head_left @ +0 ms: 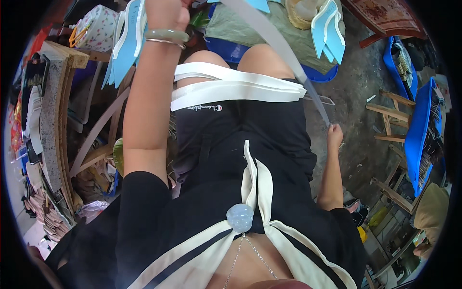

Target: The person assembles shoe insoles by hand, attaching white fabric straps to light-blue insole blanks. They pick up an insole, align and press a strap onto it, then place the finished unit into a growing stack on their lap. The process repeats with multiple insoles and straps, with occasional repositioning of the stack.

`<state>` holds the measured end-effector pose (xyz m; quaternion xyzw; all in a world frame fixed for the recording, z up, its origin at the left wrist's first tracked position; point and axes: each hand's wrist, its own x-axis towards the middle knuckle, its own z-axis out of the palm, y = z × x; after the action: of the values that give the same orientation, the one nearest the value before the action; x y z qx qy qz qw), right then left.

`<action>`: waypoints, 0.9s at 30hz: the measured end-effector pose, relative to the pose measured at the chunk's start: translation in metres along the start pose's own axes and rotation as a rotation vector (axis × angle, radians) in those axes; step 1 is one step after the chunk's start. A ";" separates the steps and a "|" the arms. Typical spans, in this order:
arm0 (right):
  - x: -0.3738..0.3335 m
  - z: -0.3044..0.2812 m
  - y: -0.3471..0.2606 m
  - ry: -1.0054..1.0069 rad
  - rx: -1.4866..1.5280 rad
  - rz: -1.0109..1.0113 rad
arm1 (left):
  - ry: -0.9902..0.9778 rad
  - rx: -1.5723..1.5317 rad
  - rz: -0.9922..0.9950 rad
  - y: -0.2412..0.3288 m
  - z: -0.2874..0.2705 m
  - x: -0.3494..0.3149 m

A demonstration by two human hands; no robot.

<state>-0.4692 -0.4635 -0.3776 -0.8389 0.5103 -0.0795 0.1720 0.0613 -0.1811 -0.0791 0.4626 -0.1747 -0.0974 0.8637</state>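
Note:
My right hand [335, 134] is closed on a long, flat, translucent grey strip [284, 50]. From there the strip runs taut up and left over my right leg, leaving the picture at the top edge. My left hand [168, 14], raised at the top with a bangle and a thin ring on the wrist, has its fingers curled; the edge cuts them off, so what they hold is hidden. Several white strips [236, 90] lie stacked across my thighs. Left of my left forearm hangs another length of grey strip [98, 127]; whether it joins the first I cannot tell.
Light blue pieces with white edging hang at the left [126, 45] and right [328, 36] of a cloth-covered blue tub [320, 73]. A stone-topped wooden bench [57, 120] stands left. Blue trays [421, 139] and wooden stools [392, 113] are at right.

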 end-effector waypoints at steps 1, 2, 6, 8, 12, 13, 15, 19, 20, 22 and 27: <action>-0.005 0.010 0.017 0.000 -0.080 0.016 | 0.023 -0.005 0.029 0.008 0.010 0.009; -0.013 0.016 0.036 0.004 -0.159 0.029 | 0.046 -0.013 0.062 0.015 0.018 0.017; -0.027 0.025 0.092 -0.108 -0.280 0.189 | 0.081 0.063 0.201 0.062 0.022 0.042; -0.029 0.023 0.067 -0.330 -0.081 0.420 | 0.061 0.254 0.240 0.082 0.029 0.040; 0.004 0.025 0.073 -0.584 -0.163 0.302 | -0.107 0.372 0.224 0.085 0.037 0.037; 0.019 0.024 0.059 -0.673 -0.296 0.143 | -0.144 0.382 0.225 0.085 0.041 0.032; 0.039 0.009 0.029 -0.605 -0.317 -0.131 | -0.180 0.384 0.206 0.076 0.057 0.026; 0.064 -0.101 -0.211 -0.442 0.332 -0.318 | -0.367 0.389 0.242 0.090 0.070 0.008; 0.063 -0.128 -0.260 -0.401 0.560 -0.379 | -0.425 0.307 0.241 0.088 0.077 0.004; 0.059 -0.164 -0.345 -0.297 0.899 -0.553 | -0.536 0.140 0.235 0.081 0.083 0.000; 0.053 -0.170 -0.489 -0.779 1.188 -1.012 | -0.742 -0.196 0.160 0.068 0.081 0.001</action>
<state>-0.0919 -0.3400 -0.0415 -0.7037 -0.1447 -0.1067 0.6874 0.0310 -0.2062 0.0189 0.2963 -0.5006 -0.2069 0.7867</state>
